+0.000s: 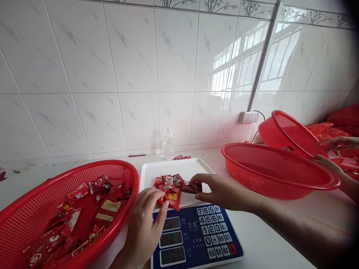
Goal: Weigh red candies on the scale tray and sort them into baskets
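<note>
A small heap of red and brown snack packets (168, 180) lies on the white tray (151, 168) of a digital scale. The finger and thumb of my left hand (146, 218) close on the left edge of a red packet with yellow lettering (174, 198) at the heap's front. From the other side, my right hand (217, 190) pinches a dark brown packet (191, 188) at its right end, low over the tray. Below my hands is the scale's blue panel (193, 248), with number keys and three grey displays that I cannot read.
At left stands a red perforated basket (112, 164) holding loose packets. Another red basket (238, 168) is at right, with a tilted one (266, 130) behind it. Another person's hands (331, 164) reach in there. A clear bottle (168, 145) stands by the tiled wall.
</note>
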`<action>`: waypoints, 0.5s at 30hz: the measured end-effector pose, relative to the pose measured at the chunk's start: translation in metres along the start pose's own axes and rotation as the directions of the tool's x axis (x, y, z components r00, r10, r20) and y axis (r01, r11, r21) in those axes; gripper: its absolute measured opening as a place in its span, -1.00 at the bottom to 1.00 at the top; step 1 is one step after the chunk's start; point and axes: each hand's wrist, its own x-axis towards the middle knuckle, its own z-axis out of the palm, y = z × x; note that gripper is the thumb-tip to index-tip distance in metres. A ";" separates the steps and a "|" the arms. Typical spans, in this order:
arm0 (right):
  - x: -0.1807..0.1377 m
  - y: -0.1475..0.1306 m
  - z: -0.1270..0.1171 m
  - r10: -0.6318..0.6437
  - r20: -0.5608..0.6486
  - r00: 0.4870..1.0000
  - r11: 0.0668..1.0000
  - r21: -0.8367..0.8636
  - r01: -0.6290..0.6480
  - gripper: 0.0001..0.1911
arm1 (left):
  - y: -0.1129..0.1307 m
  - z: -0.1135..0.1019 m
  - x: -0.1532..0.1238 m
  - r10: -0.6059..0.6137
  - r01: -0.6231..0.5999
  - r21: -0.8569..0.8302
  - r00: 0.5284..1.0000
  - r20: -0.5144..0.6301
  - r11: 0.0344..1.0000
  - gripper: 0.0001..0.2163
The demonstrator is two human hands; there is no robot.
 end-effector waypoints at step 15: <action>0.016 -0.001 0.024 -0.043 -0.081 0.996 0.999 -0.003 0.043 -0.73 | 0.003 -0.001 0.002 0.012 -0.013 -0.012 1.000 -0.021 1.000 -0.92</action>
